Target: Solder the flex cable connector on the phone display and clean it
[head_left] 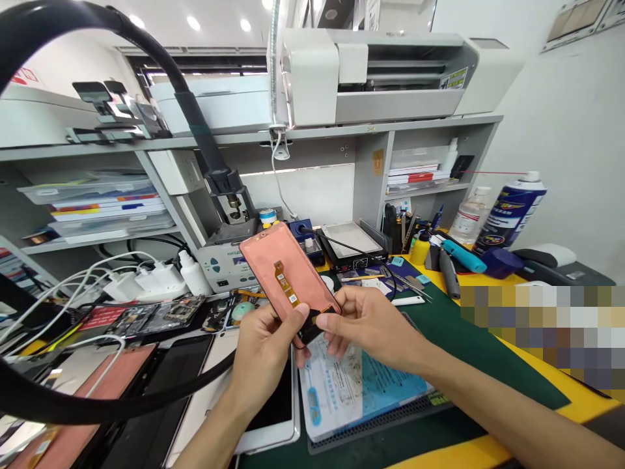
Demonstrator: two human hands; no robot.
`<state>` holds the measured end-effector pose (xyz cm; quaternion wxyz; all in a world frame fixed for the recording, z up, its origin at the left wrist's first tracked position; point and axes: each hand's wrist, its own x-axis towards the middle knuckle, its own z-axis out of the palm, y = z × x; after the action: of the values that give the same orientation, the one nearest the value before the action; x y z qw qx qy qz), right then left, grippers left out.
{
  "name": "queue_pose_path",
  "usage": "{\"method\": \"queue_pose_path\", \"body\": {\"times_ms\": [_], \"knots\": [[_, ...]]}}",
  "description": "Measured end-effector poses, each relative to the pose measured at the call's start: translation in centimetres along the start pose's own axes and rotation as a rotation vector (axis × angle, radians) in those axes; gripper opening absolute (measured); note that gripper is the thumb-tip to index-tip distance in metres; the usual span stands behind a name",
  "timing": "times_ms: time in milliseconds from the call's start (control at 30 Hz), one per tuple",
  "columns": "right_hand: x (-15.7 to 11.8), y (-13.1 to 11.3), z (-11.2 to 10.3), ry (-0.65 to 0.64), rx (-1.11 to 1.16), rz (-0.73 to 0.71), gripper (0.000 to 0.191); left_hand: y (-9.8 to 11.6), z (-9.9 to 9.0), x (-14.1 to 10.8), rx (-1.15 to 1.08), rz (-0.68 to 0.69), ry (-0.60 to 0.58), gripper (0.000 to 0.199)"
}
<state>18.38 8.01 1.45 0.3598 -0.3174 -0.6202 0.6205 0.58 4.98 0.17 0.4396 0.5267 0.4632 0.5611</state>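
Both hands hold a phone display panel [278,273] up above the bench, its back covered in pink film. An orange flex cable [287,285] lies along that back and ends in a small connector. My left hand [261,365] grips the panel's lower left edge between thumb and fingers. My right hand [366,326] pinches its lower right corner. The panel's lower end shows a black part [305,329], partly hidden by my fingers.
A green mat [454,371] covers the yellow bench, with a printed blue-and-white sheet [354,391] on it. A thick black flexible arm [73,407] curves across the left. Phone parts, white chargers and cables lie left; a soldering station [227,264], bottles and a spray can [510,212] stand behind.
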Motion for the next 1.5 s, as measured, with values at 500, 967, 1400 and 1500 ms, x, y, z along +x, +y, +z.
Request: {"method": "queue_pose_path", "body": {"times_ms": [500, 967, 1400, 1500], "knots": [[-0.5, -1.6, -2.1, -0.323, -0.028, 0.108, 0.033, 0.0, -0.7, 0.2, -0.023, -0.04, -0.138, 0.034], [0.0, -1.6, -2.4, -0.241, -0.045, 0.08, 0.027, 0.0, -0.7, -0.1, -0.027, -0.024, -0.182, 0.028], [-0.7, -2.4, -2.6, -0.308, -0.174, 0.154, 0.037, 0.0, -0.6, -0.1, -0.107, -0.143, -0.177, 0.027], [-0.7, -2.4, -2.6, -0.329, -0.144, 0.147, 0.04, 0.1, -0.6, -0.1, -0.132, -0.151, -0.172, 0.027]]}}
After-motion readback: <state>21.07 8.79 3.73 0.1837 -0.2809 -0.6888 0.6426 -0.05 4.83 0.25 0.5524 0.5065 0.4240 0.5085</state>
